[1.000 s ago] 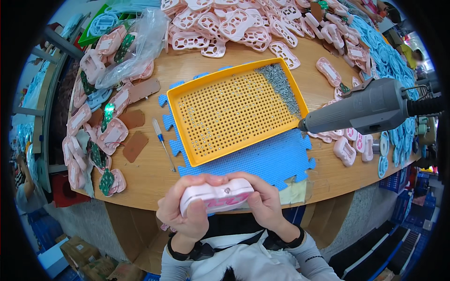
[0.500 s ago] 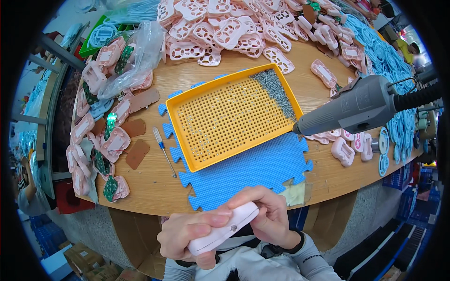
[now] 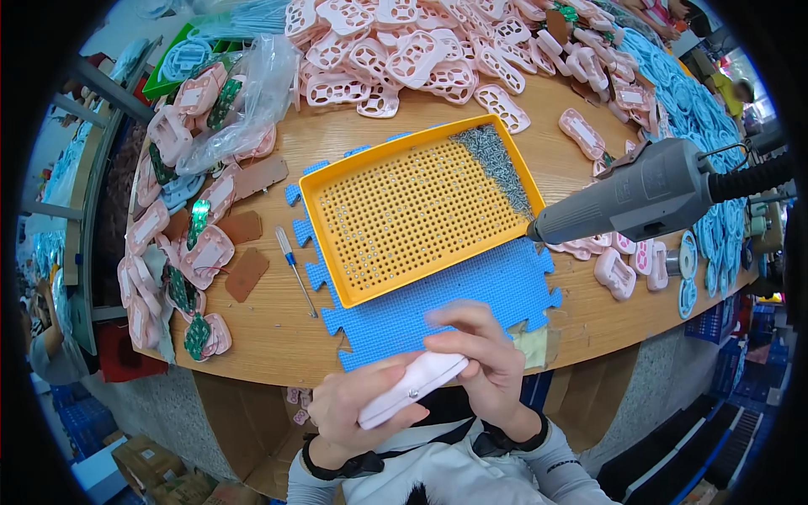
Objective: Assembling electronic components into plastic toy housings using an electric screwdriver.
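Observation:
A pale pink plastic case (image 3: 412, 394) with a seam along its edge and a small round metal piece on its side is held in front of my body, tilted up to the right. My left hand (image 3: 343, 408) is closed round its lower left end. At its upper right end my right hand (image 3: 484, 366) pinches it, with a finger lifted and slightly blurred. Just beyond my hands lies a blue foam mat (image 3: 396, 324). On it rests a yellow perforated tray (image 3: 404, 285) with small screws in many holes and a heap of screws (image 3: 497, 172) in its far right corner.
A grey electric screwdriver (image 3: 627, 194) reaches in from the right, its tip at the tray's corner. A blue-handled screwdriver (image 3: 295, 269) lies left of the mat. Pink shells (image 3: 417, 59) are piled at the back, pink parts with green boards (image 3: 202, 244) at left, blue rings and cords (image 3: 686, 101) at right.
My left hand has shifted right and up with the case and changed its grip. One finger of my right hand has lifted off the case's top.

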`<state>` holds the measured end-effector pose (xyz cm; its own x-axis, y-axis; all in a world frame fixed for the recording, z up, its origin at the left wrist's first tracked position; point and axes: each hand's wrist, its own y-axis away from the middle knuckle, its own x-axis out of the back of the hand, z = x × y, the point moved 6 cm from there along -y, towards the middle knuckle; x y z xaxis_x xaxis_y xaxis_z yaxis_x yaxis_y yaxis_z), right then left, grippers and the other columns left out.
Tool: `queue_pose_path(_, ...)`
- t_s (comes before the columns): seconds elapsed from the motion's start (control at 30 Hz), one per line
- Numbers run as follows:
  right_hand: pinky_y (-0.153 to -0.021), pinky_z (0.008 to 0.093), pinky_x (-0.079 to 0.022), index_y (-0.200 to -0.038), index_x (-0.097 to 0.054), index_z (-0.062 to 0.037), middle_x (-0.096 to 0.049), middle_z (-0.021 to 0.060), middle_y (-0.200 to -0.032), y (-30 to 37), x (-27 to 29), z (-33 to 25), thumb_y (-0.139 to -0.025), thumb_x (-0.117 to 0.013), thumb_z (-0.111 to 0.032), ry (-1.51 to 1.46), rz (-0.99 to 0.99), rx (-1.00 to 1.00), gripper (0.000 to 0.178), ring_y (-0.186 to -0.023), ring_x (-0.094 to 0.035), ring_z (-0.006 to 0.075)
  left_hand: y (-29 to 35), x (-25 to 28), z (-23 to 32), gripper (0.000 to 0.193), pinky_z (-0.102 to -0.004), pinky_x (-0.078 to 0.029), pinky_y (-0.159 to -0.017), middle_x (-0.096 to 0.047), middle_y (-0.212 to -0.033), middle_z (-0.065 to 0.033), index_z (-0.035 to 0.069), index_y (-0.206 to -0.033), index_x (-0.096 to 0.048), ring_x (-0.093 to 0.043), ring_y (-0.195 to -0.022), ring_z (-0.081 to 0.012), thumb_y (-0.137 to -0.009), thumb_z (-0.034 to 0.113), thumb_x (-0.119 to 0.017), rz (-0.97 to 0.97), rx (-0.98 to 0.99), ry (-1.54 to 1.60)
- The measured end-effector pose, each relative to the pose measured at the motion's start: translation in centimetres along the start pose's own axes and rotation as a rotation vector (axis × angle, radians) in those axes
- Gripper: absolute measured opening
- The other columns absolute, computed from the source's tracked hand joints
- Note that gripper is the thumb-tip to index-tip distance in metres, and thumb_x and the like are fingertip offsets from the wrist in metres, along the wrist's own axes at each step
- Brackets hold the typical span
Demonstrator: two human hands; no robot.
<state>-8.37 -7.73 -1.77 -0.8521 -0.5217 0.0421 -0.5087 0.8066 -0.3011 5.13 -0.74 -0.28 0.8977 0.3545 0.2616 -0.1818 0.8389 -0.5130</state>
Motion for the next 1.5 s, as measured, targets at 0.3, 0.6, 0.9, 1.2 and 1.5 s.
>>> queue_pose_path(0.3, -0.099, 0.0427, -0.039, -0.112, -0.056, 0.0050, -0.059, 0.0194, -0.114, 1.0, -1.1, 0.1, -0.095, -0.041, -0.043, -0.456, -0.146, -0.290, 0.053, -0.110, -0.056, 0.0309, -0.1, 0.1, 0.8, 0.050, -0.0278, -0.056, -0.057, -0.069, -0.083, -0.0136, 0.002, -0.105, -0.058, -0.069, -0.072, -0.0227, -0.066, 0.022, -0.082, -0.093, -0.110, -0.047)
queue_pose_path(0.6, -0.103, 0.0493, -0.034, -0.106, -0.060, 0.0032, -0.063, 0.0165, -0.105, 1.6, -1.2, 0.4, -0.094, -0.044, -0.043, -0.431, -0.124, -0.271, 0.050, -0.102, -0.060, 0.0279, 0.6, -0.1, 1.1, 0.056, -0.0261, -0.053, -0.052, -0.068, -0.078, -0.0096, 0.003, -0.111, -0.055, -0.068, -0.066, -0.0216, -0.065, 0.020, -0.082, -0.127, -0.166, -0.079)
queue_pose_path(0.9, -0.103, 0.0450, -0.035, -0.108, -0.058, 0.0050, -0.063, 0.0174, -0.103, 1.1, 0.5, 3.1, -0.090, -0.047, -0.046, -0.454, 0.091, -0.309, 0.055, -0.103, -0.059, 0.0261, 0.4, -1.5, -2.0, 0.055, -0.0259, -0.052, -0.059, -0.068, -0.096, -0.0144, -0.003, -0.113, -0.058, -0.068, -0.072, -0.0202, -0.076, 0.034, -0.074, -0.154, 0.092, 0.118)
queue_pose_path(1.2, -0.102, 0.0472, -0.035, -0.109, -0.057, 0.0036, -0.061, 0.0187, -0.107, 1.2, -0.5, 3.0, -0.092, -0.047, -0.042, -0.417, 0.038, -0.259, 0.050, -0.105, -0.058, 0.0273, 2.2, -0.7, -3.1, 0.058, -0.0258, -0.053, -0.069, -0.067, -0.099, -0.0168, -0.006, -0.107, -0.058, -0.068, -0.082, -0.0213, -0.077, 0.043, -0.070, 0.074, 0.215, 0.259)
queue_pose_path(1.5, -0.104, 0.0495, -0.028, -0.114, -0.060, -0.0048, -0.060, 0.0098, -0.116, -0.3, -1.4, -0.1, -0.081, -0.064, -0.020, 0.138, -0.194, -0.035, 0.037, -0.116, -0.048, 0.0302, -0.1, -1.2, -1.3, 0.057, -0.0288, -0.055, -0.064, -0.067, -0.090, -0.0166, -0.001, -0.099, -0.061, -0.068, -0.077, -0.0260, -0.063, 0.038, -0.080, -0.136, -0.015, -0.105)
